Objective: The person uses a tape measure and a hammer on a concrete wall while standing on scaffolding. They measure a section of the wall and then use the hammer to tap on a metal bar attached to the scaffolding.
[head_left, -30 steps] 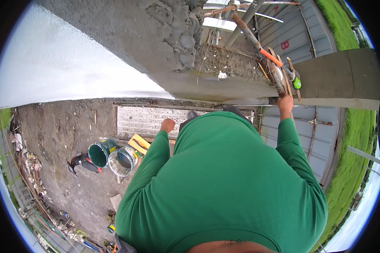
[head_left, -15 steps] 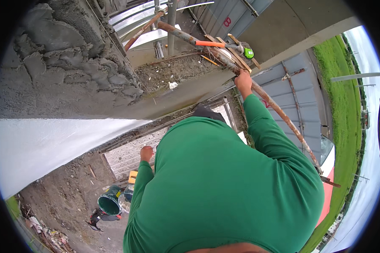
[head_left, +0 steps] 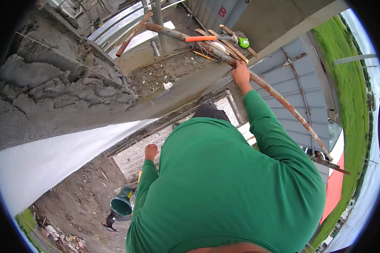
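Note:
My right hand [head_left: 241,75] grips a long rusty scaffold pipe [head_left: 279,98] near the upper middle. Just beyond it, several wooden strips [head_left: 245,52], a pencil [head_left: 202,55], a green tape measure [head_left: 243,42] and a tool with an orange handle [head_left: 200,39] lie on or beside the pipe. My left hand [head_left: 151,151] hangs low at my left side, in front of a perforated metal platform [head_left: 128,161], with fingers curled; whether anything is in them I cannot make out. My green-sleeved arms and body fill the lower middle.
Rough wet mortar [head_left: 50,84] covers the beam at upper left, above a white wall [head_left: 38,168]. A dark bucket [head_left: 121,203] stands on the dirt below. Corrugated metal sheets [head_left: 297,84] and a grassy field [head_left: 346,105] lie to the right, with scaffold poles [head_left: 158,25] at the top.
My view has swung round, so the mortared beam and my right hand sit further left and higher. More of the pipe shows below that hand, which keeps its grip; my left hand stays low.

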`<state>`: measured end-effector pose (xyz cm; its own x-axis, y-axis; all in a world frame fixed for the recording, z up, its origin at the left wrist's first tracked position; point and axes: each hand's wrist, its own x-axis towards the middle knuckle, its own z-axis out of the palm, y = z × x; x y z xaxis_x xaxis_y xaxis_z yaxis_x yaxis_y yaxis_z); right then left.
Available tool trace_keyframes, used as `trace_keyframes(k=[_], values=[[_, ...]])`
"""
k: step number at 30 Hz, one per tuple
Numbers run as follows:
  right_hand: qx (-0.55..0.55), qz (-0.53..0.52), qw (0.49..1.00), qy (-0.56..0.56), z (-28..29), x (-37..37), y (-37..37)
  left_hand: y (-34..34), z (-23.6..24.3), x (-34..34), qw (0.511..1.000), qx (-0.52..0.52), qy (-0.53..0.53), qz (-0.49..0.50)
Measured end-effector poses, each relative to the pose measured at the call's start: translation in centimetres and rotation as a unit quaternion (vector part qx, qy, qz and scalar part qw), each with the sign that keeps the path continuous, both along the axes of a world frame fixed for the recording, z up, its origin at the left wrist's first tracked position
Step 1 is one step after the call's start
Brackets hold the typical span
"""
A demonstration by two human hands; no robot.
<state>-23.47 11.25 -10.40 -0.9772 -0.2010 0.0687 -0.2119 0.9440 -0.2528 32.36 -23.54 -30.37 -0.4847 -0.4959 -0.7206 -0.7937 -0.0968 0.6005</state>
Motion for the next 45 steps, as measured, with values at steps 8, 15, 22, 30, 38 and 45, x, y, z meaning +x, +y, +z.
trace_keyframes(k=[8,15,22,30,38,45], values=[[-0.043,0.010,0.999,0.008,0.6,-1.1,0.3,1.2,-6.7,0.4,0.997,-0.013,0.037,-0.069],[-0.142,-0.001,0.990,0.018,0.8,-4.0,-0.4,6.9,3.6,-3.9,1.000,-0.015,-0.020,0.004],[-0.238,0.034,0.968,0.072,1.4,-11.0,-4.7,8.9,5.4,-5.2,0.996,0.020,-0.064,0.051],[-0.317,0.231,0.915,0.098,3.8,-4.4,-9.1,13.4,8.3,-6.3,0.991,-0.106,-0.072,0.043],[-0.193,0.659,0.672,-0.279,3.1,16.4,-13.1,23.9,2.6,-1.3,0.943,-0.166,-0.152,0.246],[0.098,0.756,0.530,-0.372,0.8,18.5,-15.6,35.9,-3.4,-0.3,0.827,-0.011,-0.194,0.527]])
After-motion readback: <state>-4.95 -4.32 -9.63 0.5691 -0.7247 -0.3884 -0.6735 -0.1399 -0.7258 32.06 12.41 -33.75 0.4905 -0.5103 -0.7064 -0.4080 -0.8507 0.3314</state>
